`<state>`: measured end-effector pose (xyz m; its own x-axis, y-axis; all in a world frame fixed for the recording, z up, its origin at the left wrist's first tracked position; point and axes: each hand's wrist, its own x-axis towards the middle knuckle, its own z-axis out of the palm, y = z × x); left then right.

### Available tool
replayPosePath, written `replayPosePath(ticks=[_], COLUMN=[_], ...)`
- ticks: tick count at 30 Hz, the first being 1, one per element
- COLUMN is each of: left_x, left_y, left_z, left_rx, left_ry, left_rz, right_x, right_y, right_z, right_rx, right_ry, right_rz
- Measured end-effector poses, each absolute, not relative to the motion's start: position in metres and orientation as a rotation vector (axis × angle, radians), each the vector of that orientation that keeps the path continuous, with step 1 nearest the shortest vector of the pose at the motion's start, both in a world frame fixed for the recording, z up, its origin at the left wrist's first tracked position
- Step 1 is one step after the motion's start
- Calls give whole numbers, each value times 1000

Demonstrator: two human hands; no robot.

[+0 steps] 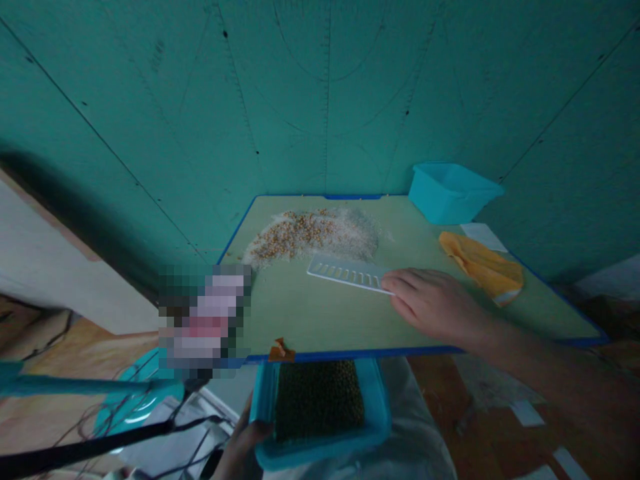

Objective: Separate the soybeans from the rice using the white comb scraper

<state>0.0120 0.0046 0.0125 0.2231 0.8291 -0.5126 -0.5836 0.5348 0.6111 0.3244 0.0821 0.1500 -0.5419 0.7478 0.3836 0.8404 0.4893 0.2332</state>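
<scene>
We see the right hand (pixel 434 301) over the right half of the table (pixel 320 317). Its fingers are bent close together, and they pinch one end of a flat white tool (pixel 350 273) with a row of slots. The tool points to the left, and its far end is just beside the near side of a big pile. We cannot tell if the tool rests on the table or is a little above it.

The pile lies on the far part of the table, left of the middle. We see round brown beans (pixel 295 233) mixed in on its left side and tiny white grains (pixel 360 233) mostly on its right side.

The left hand (pixel 256 430) is down low, at the left side of a blue tub (pixel 377 417). Its thumb is over the rim. We cannot tell how the other fingers are, because the tub hides them. The tub is full of small, dark, round bits (pixel 320 400). It is at the near edge of the table, lower than the top, by the person's pale trousers (pixel 420 427).

At the far right we see a blue bin (pixel 443 200). Nearer to us are a white sheet (pixel 484 237) and an orange cloth (pixel 483 267), side by side. A green wall (pixel 320 100) stands behind the table.
</scene>
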Motion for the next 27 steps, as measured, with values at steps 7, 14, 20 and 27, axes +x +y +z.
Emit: replayPosePath(ticks=[7,14,20,27], left_x=[19,15,12,3], left_y=[6,7,9,13], left_z=[24,19,11,-23], left_rx=[307,218,196,225], left_ry=[1040,1111,1098,1152], left_rz=[1008,996,977,1061], right_x=[330,339,361,395], right_y=[97,118,145,182], right_z=[146,146,149,138], right_rx=[-1442,-1554,-1714,-1831], right_ry=[-2636,-2743,-2705,-2307], right_rz=[-694,-742,-698,-256])
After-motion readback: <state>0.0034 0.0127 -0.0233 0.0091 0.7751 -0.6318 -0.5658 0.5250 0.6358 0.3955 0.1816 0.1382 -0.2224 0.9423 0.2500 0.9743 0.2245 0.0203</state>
